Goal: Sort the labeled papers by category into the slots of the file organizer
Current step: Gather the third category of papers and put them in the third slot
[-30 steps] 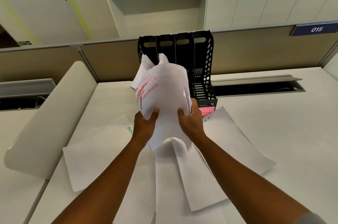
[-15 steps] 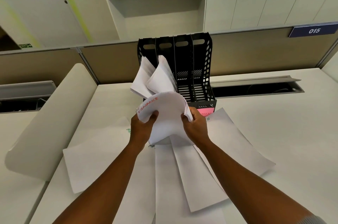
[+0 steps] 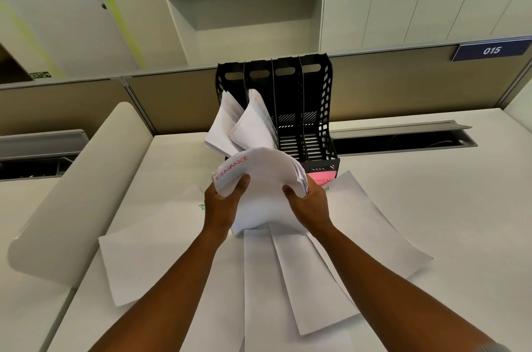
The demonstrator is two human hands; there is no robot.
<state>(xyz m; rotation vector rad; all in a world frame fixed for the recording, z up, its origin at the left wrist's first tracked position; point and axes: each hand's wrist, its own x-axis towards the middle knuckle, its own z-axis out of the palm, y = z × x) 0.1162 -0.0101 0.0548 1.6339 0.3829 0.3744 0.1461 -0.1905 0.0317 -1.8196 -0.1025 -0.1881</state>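
Note:
A black file organizer with several upright slots stands at the back of the desk. White papers lean out of its two left slots; the two right slots look bare. Just in front of it I hold a curled stack of white sheets marked FINANCE in red. My left hand grips the stack's left edge and my right hand grips its right edge. Loose white sheets lie fanned on the desk under my forearms, some with green lettering.
A pink label is stuck on the organizer's front. A large white paper roll lies along the desk's left side. An open cable trough runs behind the organizer on the right. A partition wall closes the desk's far edge.
The FINANCE stack has come down from in front of the organizer's slots and curled over, uncovering the papers in the two left slots. Both hands stayed on it.

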